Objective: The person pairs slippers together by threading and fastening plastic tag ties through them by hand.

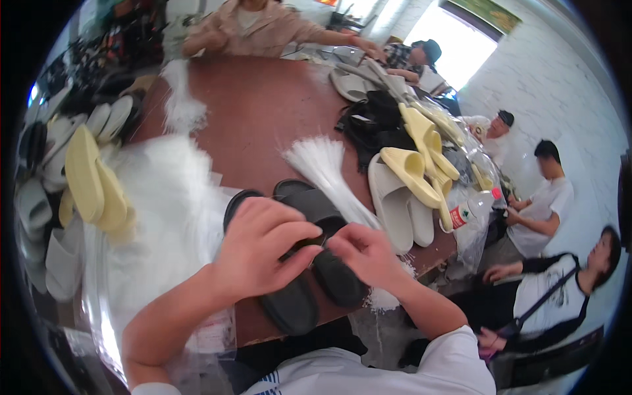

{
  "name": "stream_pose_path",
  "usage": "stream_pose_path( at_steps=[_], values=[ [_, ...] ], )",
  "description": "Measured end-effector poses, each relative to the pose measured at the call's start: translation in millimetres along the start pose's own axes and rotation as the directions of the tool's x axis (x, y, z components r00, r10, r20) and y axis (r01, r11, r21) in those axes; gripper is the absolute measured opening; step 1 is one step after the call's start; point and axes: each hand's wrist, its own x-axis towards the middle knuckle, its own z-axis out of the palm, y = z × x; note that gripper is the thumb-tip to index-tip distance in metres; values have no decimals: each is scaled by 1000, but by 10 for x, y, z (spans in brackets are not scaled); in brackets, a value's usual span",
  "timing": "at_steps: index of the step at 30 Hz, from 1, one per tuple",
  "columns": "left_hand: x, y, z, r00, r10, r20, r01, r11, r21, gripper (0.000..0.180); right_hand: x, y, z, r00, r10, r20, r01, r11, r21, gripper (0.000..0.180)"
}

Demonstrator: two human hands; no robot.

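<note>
A pair of black slide slippers [290, 304] lies on the table in front of me, soles toward the near edge. Above their straps my left hand [266, 247] curls, thumb and forefinger bent together. Beside it my right hand [370, 255] is pinched, its fingertips almost meeting those of the left. Something thin appears between the fingertips, too small to make out. Just beyond the slippers lies a fanned bundle of thin white plastic strands [322, 168]. A stack of clear plastic bags [161, 217] spreads to the left of my left hand.
Yellow slippers [92, 174] and grey ones are heaped at the left. Across the brown table [257, 99], more white strands [181, 99] lie. At right are grey slippers [392, 207], yellow slippers and a bottle [471, 209]. Several people sit or stand around the far and right sides.
</note>
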Motion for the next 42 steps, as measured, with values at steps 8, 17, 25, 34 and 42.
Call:
stream_pose_path(
  at_steps=[8, 17, 25, 34, 42],
  values=[
    [298, 1022, -262, 775, 122, -620, -257, 957, -132, 16, -15, 123, 0, 798, -453, 398, 590, 453, -668, 58],
    [329, 1684, -309, 852, -232, -469, 50, 928, -369, 13, 52, 91, 57, 792, -380, 478, 598, 324, -733, 61],
    [310, 1432, -409, 841, -8, -541, -182, 937, -297, 22, 89, 6, 54, 804, -353, 479, 588, 350, -729, 62],
    [290, 1214, -375, 932, 35, -360, -83, 990, -117, 34, 170, 70, 67, 786, -463, 410, 583, 331, -742, 60],
    [428, 715, -289, 900, 185, -394, -253, 959, -129, 48, 55, -531, -220, 766, -588, 260, 529, 347, -774, 53]
  ],
)
